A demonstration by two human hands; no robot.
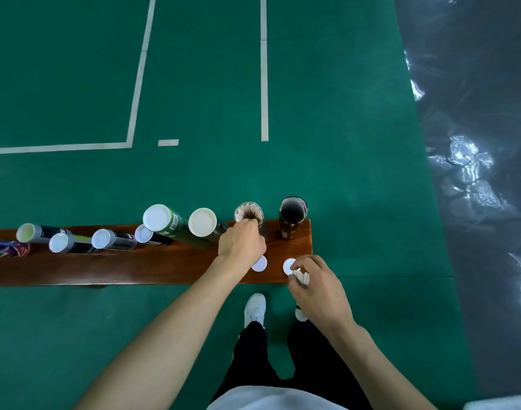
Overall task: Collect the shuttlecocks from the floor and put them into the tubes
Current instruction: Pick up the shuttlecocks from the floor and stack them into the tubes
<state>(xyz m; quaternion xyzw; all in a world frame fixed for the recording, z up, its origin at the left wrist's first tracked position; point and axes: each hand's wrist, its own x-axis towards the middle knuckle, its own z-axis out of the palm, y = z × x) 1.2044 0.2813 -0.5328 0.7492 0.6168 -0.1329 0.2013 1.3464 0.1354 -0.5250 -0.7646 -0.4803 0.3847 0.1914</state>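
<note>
Left hand (242, 243) reaches fingers-down into the open tube (249, 215), seating shuttlecocks; whether it grips anything is unclear. Right hand (314, 281), at 4 o'clock, holds spare shuttlecocks (302, 276) ready above the tabletop (164, 266).

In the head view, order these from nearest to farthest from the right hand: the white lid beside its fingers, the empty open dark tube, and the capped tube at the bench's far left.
From the right hand:
1. White lid, on the bench at its fingertips.
2. Empty open dark tube, upright near the bench's right end.
3. Capped tube, far left of the bench.
</note>
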